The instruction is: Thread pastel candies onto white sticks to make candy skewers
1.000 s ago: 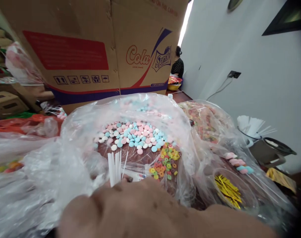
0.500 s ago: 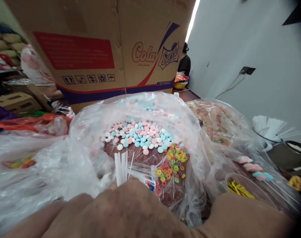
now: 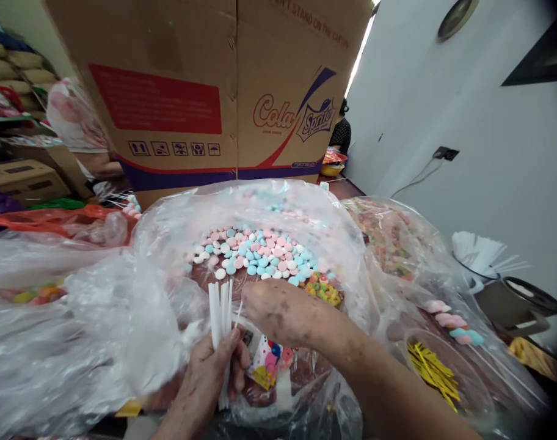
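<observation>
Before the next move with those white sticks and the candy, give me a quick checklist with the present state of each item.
1. White sticks gripped in the left hand: ok, a bundle held upright.
2. Right hand free: cannot tell, its fingertips are hidden.
3. Pastel candies within reach: ok, just beyond the right hand.
4. Ring candies reachable: ok, beside the right hand.
5. Plastic bag open: ok, its rim is spread wide.
6. Gold twist ties on hand: ok, to the right under clear plastic.
</observation>
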A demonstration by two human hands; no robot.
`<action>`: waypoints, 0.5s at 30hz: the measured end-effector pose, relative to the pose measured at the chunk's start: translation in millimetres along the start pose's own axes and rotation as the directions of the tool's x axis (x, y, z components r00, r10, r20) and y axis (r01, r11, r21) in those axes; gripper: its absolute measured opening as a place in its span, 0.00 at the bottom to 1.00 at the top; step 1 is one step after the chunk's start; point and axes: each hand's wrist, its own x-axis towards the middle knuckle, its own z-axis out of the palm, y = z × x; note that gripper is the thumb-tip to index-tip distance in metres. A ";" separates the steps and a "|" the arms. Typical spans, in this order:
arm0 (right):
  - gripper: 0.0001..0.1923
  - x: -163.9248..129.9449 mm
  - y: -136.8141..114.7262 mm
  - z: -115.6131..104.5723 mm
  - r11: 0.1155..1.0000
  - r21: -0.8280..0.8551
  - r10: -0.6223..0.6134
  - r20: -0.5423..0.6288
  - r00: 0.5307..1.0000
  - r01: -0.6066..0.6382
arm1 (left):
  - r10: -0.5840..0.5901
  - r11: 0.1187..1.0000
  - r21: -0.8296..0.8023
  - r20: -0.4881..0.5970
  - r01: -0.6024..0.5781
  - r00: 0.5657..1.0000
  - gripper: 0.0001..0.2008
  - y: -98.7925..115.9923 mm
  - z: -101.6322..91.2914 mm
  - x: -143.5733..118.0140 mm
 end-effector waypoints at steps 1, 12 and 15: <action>0.09 2.0 0.9 -1.9 0.999 -0.051 -0.006 0.059 0.998 0.009 | 0.013 1.000 -0.007 0.004 -0.013 1.000 0.30 0.7 0.7 0.6; 0.10 -2.8 7.6 73.8 0.762 0.643 0.233 -0.161 0.959 -0.077 | 0.073 0.989 -0.132 0.014 -0.071 0.997 0.25 8.7 5.5 -4.3; 0.08 -2.5 3.8 89.0 0.649 0.760 0.289 -0.214 0.933 -0.027 | 0.068 0.991 -0.117 0.014 -0.066 0.998 0.26 7.2 5.5 -4.0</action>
